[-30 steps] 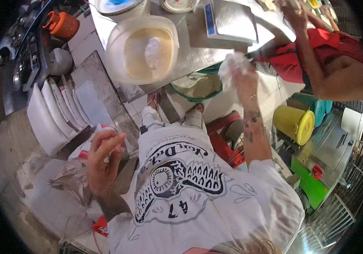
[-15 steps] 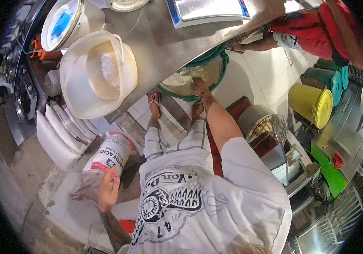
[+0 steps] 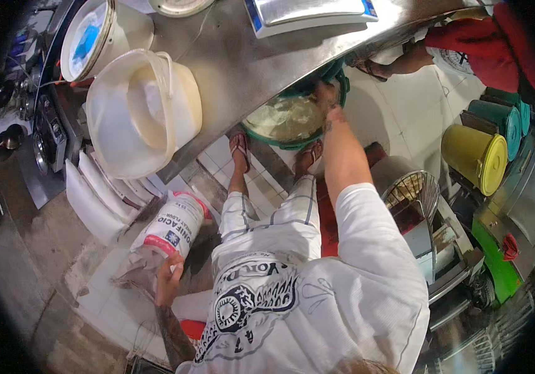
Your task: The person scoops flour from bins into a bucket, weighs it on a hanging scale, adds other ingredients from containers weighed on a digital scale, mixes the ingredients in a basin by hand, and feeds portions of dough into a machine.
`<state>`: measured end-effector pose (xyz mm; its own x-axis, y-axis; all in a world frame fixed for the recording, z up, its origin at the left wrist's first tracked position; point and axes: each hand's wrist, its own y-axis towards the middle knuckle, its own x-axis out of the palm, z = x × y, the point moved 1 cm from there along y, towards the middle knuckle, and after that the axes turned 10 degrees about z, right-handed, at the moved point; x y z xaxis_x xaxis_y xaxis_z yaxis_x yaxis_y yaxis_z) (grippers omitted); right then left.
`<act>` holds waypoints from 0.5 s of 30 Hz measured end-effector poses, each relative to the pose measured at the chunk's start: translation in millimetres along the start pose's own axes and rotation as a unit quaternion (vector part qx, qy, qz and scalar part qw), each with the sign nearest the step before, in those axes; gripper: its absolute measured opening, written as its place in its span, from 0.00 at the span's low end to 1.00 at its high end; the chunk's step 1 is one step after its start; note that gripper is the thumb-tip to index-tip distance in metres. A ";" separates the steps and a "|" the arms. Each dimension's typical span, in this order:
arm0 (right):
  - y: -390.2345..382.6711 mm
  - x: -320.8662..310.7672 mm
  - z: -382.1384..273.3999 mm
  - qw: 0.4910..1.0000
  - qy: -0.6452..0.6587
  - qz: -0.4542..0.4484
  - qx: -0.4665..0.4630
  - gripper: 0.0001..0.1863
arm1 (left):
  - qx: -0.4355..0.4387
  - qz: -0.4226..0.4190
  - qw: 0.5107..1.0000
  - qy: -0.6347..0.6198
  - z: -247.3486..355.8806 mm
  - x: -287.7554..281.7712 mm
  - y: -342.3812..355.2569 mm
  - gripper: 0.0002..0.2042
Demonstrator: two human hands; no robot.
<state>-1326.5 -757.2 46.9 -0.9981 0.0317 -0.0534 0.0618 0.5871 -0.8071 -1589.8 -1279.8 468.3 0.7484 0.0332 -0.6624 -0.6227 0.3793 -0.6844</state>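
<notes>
My right arm stretches down to a round green tub (image 3: 298, 145) of pale flour (image 3: 283, 118), partly under the table edge. My right hand (image 3: 325, 98) is at the tub's far right side, by a darker green lid or cover; its fingers are blurred, so their grip cannot be told. My left hand (image 3: 169, 274) is low at my left side with its fingers curled. Something small and pale may be in them, too small to name. Beside that hand leans a white and pink flour sack (image 3: 177, 227), its lower end crumpled.
A steel table (image 3: 230, 81) carries a white bucket (image 3: 183, 118), another tub (image 3: 127, 37) with something blue inside, and a scale (image 3: 308, 15). White sacks (image 3: 102, 190) stand at left. Yellow (image 3: 492, 162) and green bins are at right. A person in red (image 3: 486, 47) stands at upper right.
My right hand has moved from over the flour toward the tub's far right side. My left hand stays near the sack, its fingers curled. The view has shifted slightly.
</notes>
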 end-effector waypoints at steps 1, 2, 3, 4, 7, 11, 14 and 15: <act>29.3 -26.2 32.0 0.926 -0.272 -0.049 -0.257 0.36 | -0.007 -0.003 0.999 -0.041 12.3 -6.7 9.0 0.15; 57.4 -53.9 64.2 0.721 -0.476 0.052 -0.501 0.36 | -0.013 -0.011 0.997 -0.079 24.8 -14.4 20.8 0.14; 41.2 -39.6 80.2 0.804 -0.403 0.074 -0.431 0.33 | -0.019 -0.008 0.996 -0.082 21.7 -8.2 12.4 0.14; 20.6 -28.8 92.5 0.872 -0.310 0.108 -0.363 0.30 | -0.002 0.012 0.994 -0.111 20.1 -4.2 5.7 0.14; -58.2 -19.9 148.6 0.876 -0.278 0.280 -0.277 0.24 | -0.006 0.035 0.984 -0.177 18.2 15.8 -11.7 0.16; -111.7 -44.2 167.0 0.969 -0.217 0.098 -0.067 0.28 | -0.034 -0.005 0.977 -0.212 -18.7 53.7 -18.0 0.22; -61.6 -66.4 230.5 0.949 -0.296 0.104 -0.028 0.29 | -0.050 -0.051 0.976 -0.208 -19.8 56.4 -4.5 0.22; -50.3 -64.5 230.0 0.928 -0.339 0.130 -0.084 0.29 | -0.055 -0.036 0.976 -0.207 -31.0 59.3 2.5 0.23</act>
<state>-1263.9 -974.9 -44.3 -0.7135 -0.2928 -0.6366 0.2411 0.7505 -0.6153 -1554.1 -1305.5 417.9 0.8053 0.3894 -0.4470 -0.5685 0.2936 -0.7685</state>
